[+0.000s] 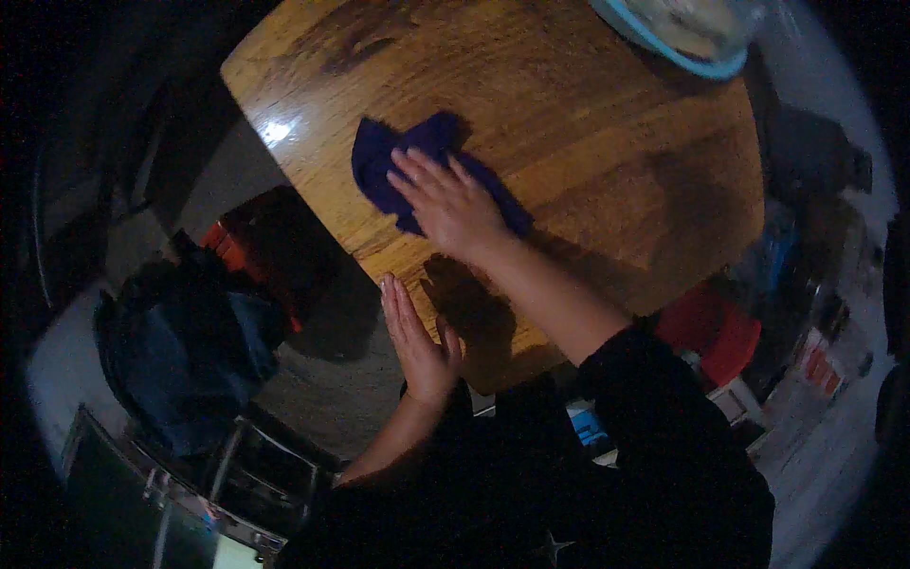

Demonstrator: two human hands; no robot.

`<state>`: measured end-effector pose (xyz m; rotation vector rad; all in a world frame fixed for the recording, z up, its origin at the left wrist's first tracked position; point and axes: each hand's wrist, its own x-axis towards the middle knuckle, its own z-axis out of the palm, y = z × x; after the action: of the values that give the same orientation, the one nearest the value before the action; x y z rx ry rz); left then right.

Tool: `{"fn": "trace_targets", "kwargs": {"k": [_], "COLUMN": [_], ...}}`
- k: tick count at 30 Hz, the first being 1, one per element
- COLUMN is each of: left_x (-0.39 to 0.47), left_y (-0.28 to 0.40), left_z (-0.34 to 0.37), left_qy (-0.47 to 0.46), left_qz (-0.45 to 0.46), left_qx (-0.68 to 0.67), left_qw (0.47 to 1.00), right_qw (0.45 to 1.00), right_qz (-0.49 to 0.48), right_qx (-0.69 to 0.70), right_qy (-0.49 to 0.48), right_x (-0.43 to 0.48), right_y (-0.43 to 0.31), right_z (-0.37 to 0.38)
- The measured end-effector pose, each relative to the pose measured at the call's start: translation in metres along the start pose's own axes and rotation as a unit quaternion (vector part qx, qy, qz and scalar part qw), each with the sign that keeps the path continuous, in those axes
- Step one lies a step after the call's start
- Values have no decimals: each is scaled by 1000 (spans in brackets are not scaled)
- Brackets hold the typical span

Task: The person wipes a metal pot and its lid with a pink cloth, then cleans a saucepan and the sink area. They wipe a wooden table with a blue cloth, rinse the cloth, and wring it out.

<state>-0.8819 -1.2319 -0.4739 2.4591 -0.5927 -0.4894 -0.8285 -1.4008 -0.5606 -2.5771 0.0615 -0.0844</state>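
A dark purple cloth (pixel 375 153) lies crumpled on a glossy wooden table (pixel 583 128). My right hand (pixel 451 206) rests on it with the palm down and the fingers somewhat spread, pressing on the cloth rather than grasping it. Near the table's lower left edge, my left hand (pixel 419 345) is raised with its fingers together and straight and the thumb apart. It holds nothing; whether it touches the table edge I cannot tell. A shadow falls on the wood between my two forearms.
A container with a light blue rim (pixel 686 64) stands at the table's upper right corner. A red object (pixel 711 331) is beyond the lower right edge. To the left are an orange-red item (pixel 231 245) and a dark bag-like bundle (pixel 192 355). The surroundings are dim.
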Motion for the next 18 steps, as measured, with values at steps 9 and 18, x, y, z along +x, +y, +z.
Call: {"fn": "trace_targets", "kwargs": {"k": [9, 18], "left_x": [-16, -23], "left_y": [22, 38], "left_z": [30, 47], "left_qy": [-49, -58], "left_qz": [46, 90], "left_qx": [-7, 11], "left_qw": [998, 994], "right_qw": [966, 976], "right_qz": [197, 213], "right_qx": [-114, -38], "right_qy": [120, 32], "right_x": [-55, -128], "right_y": [102, 25], "right_z": [-58, -34]}}
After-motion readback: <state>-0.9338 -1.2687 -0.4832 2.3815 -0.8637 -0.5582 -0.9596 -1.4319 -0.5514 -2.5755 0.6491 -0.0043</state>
